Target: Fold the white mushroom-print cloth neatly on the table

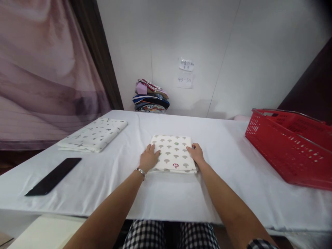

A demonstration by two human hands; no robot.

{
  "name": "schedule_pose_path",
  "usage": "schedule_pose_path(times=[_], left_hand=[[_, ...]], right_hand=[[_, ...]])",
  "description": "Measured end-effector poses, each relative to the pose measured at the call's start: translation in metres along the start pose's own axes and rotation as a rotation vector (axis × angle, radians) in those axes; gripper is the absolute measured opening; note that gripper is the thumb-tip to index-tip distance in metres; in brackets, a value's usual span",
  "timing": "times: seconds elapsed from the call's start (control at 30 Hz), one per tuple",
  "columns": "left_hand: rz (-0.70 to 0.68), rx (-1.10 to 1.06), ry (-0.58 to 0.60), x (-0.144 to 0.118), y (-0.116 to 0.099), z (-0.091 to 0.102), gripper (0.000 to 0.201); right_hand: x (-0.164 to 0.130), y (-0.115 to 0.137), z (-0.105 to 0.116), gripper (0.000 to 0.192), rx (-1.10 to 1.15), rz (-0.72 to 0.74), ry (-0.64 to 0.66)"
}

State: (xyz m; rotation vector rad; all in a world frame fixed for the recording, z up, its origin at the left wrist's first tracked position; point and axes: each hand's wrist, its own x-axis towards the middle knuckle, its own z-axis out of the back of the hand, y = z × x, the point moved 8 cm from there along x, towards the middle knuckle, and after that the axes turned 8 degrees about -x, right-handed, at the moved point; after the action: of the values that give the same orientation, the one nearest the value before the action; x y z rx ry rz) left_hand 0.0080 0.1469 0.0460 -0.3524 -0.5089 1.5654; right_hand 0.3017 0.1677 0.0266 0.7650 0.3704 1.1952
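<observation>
A folded white cloth [172, 154] printed with grey mushrooms, plus a few green and red ones, lies in the middle of the white-covered table. My left hand [149, 158] rests on its left edge, fingers stretched forward and thumb on the print. At the right edge my right hand [196, 153] pinches the cloth, thumb on top and the other fingers curled at the side, partly hidden. Farther left lies a second folded white cloth [94, 135] with small dark prints, apart from both hands.
A black flat slab [54, 176], perhaps a phone, lies at the table's left front. The red plastic basket [287, 148] stands on the right side. Behind the table's far edge is a stack of folded fabrics [150, 98] against the wall. A pink curtain [49, 76] hangs at left.
</observation>
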Motion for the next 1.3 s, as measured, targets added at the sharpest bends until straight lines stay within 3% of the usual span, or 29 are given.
schedule_pose_path(times=[0.5,0.7,0.83,1.17,1.3], left_hand=[[-0.007,0.063,0.005,0.004,0.001,-0.001,0.054],[-0.002,0.048,0.069,0.004,0.000,-0.001,0.055],[0.023,0.038,0.102,0.004,0.002,-0.001,0.057],[0.014,0.075,0.080,0.001,-0.003,0.001,0.057],[0.008,0.088,0.074,0.001,-0.003,0.001,0.056]], right_hand=[[0.005,0.004,-0.004,0.013,0.181,0.117,0.000],[0.009,-0.001,0.003,0.013,0.270,0.068,-0.082],[0.008,-0.007,-0.002,0.011,0.236,-0.002,-0.032],[0.007,-0.007,0.003,0.031,0.039,-0.010,-0.060],[0.008,-0.005,0.002,0.026,0.033,0.027,-0.065]])
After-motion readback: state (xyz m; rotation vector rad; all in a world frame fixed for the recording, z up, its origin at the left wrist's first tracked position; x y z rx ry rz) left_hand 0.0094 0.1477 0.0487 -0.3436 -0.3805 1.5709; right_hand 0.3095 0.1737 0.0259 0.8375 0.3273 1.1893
